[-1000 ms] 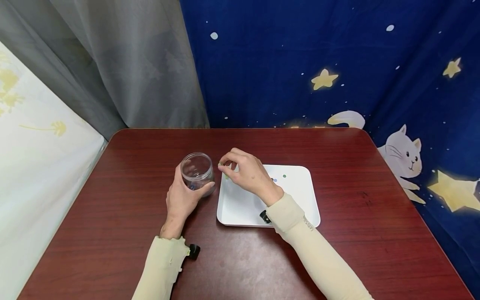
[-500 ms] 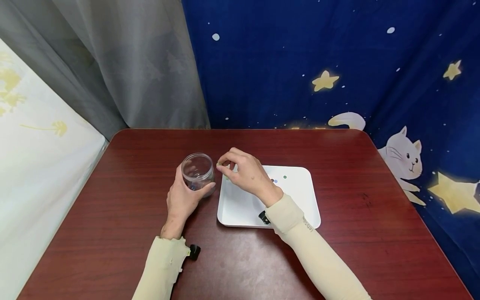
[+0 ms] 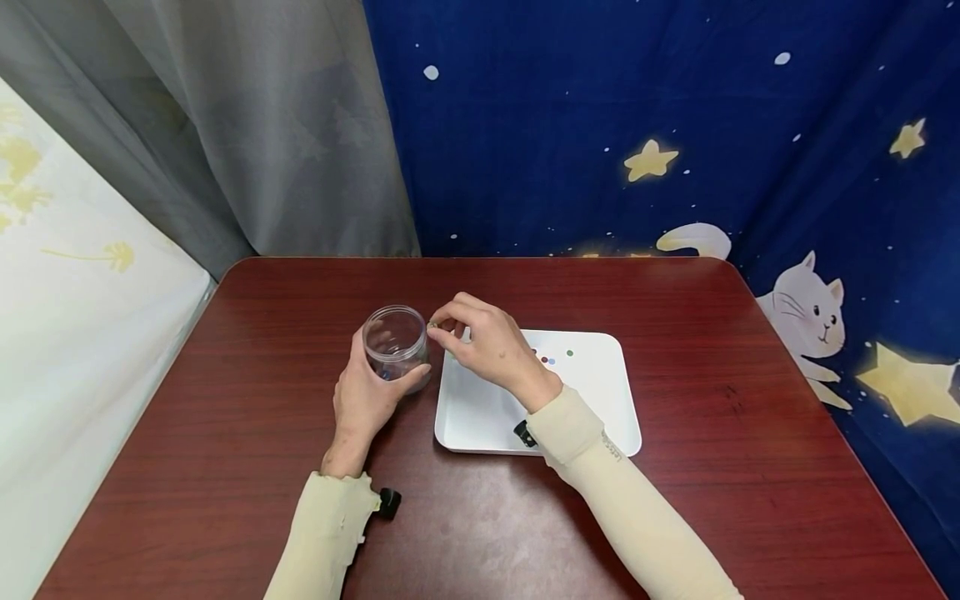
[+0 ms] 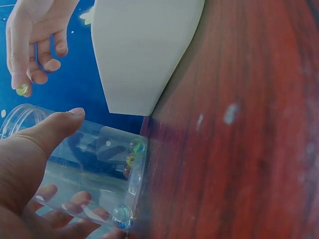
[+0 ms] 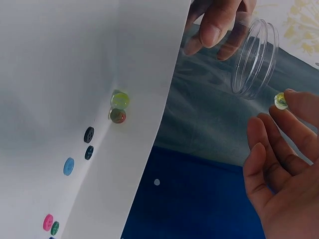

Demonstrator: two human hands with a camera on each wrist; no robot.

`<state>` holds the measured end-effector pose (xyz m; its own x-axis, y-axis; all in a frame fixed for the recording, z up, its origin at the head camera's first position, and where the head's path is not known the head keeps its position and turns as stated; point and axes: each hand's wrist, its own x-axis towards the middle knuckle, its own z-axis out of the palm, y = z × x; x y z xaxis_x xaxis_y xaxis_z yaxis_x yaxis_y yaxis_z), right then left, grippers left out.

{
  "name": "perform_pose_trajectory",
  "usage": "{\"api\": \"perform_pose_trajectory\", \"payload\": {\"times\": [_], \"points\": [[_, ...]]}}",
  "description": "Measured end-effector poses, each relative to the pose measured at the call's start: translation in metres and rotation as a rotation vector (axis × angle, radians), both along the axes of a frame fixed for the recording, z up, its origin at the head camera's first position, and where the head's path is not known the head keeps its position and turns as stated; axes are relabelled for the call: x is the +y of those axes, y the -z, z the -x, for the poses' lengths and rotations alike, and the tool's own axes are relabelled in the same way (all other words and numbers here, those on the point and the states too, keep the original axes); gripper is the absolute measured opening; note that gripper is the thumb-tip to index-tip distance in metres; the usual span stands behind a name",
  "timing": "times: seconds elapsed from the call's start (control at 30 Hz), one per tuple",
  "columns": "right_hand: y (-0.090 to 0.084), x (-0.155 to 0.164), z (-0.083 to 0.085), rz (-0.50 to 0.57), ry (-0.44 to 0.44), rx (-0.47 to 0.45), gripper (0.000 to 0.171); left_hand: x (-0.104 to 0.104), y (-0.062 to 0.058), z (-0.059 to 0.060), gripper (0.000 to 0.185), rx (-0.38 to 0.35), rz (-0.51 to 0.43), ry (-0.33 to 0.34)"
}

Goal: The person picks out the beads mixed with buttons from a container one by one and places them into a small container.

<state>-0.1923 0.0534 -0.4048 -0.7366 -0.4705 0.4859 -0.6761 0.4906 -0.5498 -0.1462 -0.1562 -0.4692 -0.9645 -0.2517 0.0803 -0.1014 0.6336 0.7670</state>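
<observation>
Right hand fingers pinch marble at jar rim, 3 o'clock side; left hand grips jar (several marbles inside); two marbles left on tray.

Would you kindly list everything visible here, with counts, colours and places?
jar: one, clear plastic, open, on the table left of the tray
marbles in jar: at least three, mixed colours, at its bottom
held marble: one, yellow-green, beside the jar's mouth
tray: one, white, mid-table
marbles on tray: two, green and brownish, touching
buttons: at least five, dark, blue, pink, green, on the tray
table: one, dark red wood
curtains: grey, blue starry backdrop
left hand: grips the jar
right hand: pinches the held marble
</observation>
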Motion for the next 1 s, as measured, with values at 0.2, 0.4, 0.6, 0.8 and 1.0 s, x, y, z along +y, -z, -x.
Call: {"api": "perform_pose_trajectory", "payload": {"times": [0.2,0.4,0.6,0.8,1.0], "points": [[0.0,-0.002,-0.001,-0.011,0.001,0.019,0.01,0.0,0.0,0.0,0.111,-0.001,0.002,-0.001],[-0.001,-0.004,-0.001,-0.005,-0.007,0.013,0.011,0.0,0.0,0.0,0.111,-0.001,0.0,-0.001],[-0.001,-0.006,-0.002,-0.004,0.003,0.02,0.01,-0.001,0.001,0.001,0.111,0.0,0.005,0.0],[-0.003,-0.012,-0.002,-0.001,-0.013,0.033,0.01,-0.001,0.001,0.001,0.11,0.003,0.011,-0.005],[-0.003,-0.014,-0.004,-0.007,-0.017,0.029,0.012,-0.001,0.002,0.001,0.109,-0.006,0.015,-0.003]]}}
